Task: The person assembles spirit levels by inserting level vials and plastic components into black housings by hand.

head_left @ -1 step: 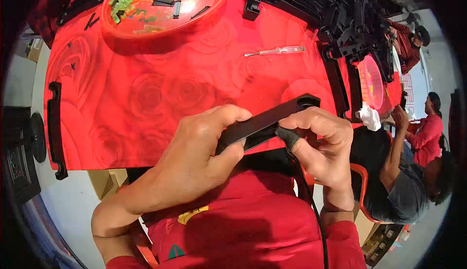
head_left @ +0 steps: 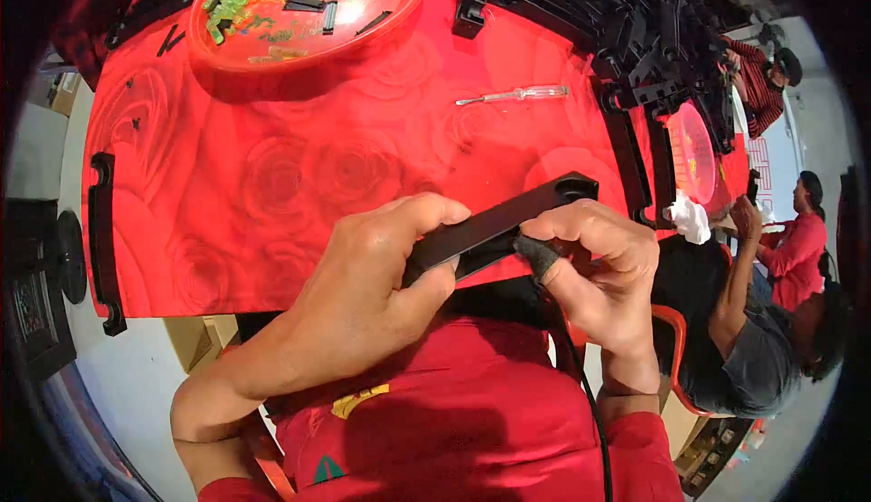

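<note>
Between my hands, above the table's near edge, a long black plastic bar (head_left: pixel 508 221) slants up to the right, with a rounded notch at its far end. My left hand (head_left: pixel 372 266) is closed around its lower-left end, thumb underneath and fingers over the top. My right hand (head_left: pixel 599 261) pinches at the bar's lower edge near the notched end. A dark wrap (head_left: pixel 537 255) covers the right thumb tip. Whether a small part sits between those right fingertips is hidden.
A red tray (head_left: pixel 308 62) holds yellow-green and black small pieces. A clear-handled screwdriver (head_left: pixel 517 95) lies mid-table. Black parts (head_left: pixel 626 30) are heaped at the far right, near a pink basket (head_left: pixel 691 152). Another bar (head_left: pixel 102 239) lies at the left edge. People sit at right.
</note>
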A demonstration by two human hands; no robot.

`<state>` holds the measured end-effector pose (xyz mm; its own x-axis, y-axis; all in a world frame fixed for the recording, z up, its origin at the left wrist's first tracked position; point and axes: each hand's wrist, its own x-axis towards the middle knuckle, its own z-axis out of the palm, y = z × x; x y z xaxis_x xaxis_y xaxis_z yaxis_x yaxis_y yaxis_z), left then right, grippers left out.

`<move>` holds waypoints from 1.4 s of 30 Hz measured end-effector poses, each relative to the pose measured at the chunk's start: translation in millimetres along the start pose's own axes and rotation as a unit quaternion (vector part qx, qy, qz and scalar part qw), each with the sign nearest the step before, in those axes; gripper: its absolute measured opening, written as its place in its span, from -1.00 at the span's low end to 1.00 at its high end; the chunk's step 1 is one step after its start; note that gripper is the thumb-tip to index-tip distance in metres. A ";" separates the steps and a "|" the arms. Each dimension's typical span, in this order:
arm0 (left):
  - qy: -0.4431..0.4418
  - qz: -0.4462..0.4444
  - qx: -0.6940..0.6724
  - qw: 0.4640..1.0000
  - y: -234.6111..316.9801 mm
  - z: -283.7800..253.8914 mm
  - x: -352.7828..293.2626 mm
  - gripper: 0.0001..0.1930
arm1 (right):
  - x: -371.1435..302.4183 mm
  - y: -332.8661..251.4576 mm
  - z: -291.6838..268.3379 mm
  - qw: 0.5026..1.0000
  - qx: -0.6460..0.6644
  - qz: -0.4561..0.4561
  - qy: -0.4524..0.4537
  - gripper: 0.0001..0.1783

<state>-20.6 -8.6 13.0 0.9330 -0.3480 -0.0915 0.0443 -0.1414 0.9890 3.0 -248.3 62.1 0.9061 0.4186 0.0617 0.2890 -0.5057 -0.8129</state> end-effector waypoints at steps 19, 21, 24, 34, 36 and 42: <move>0.029 0.054 0.052 0.997 2.4 7.4 3.3 -0.64 | -1.7 2.2 -1.9 0.998 -0.002 -0.041 0.042 -0.78; 0.031 0.043 0.051 0.997 6.0 7.7 3.9 -0.64 | -3.1 -2.1 -2.1 0.998 -0.020 -0.043 0.047 -0.77; 0.043 0.033 0.041 0.998 5.0 10.3 5.4 -0.65 | -4.2 -6.8 -1.7 0.995 -0.059 -0.053 0.053 -0.76; 0.070 0.038 0.059 0.995 10.1 10.5 9.0 -0.68 | -0.2 -9.3 -3.9 0.989 -0.121 -0.068 0.045 -0.72; 0.073 0.038 0.060 0.995 10.1 10.3 9.7 -0.69 | 1.9 -9.6 -2.0 0.985 -0.146 -0.074 0.044 -0.72; 0.071 0.029 0.055 0.996 -4.7 14.4 13.1 -0.72 | 9.0 -0.7 1.8 0.968 -0.228 -0.103 0.012 -0.66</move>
<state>-13.8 -25.8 5.5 0.9745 -0.2242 -0.0095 -0.0429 -0.2278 0.9728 10.4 -242.8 62.2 0.8196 0.5318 0.2132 0.5662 -0.6952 -0.4427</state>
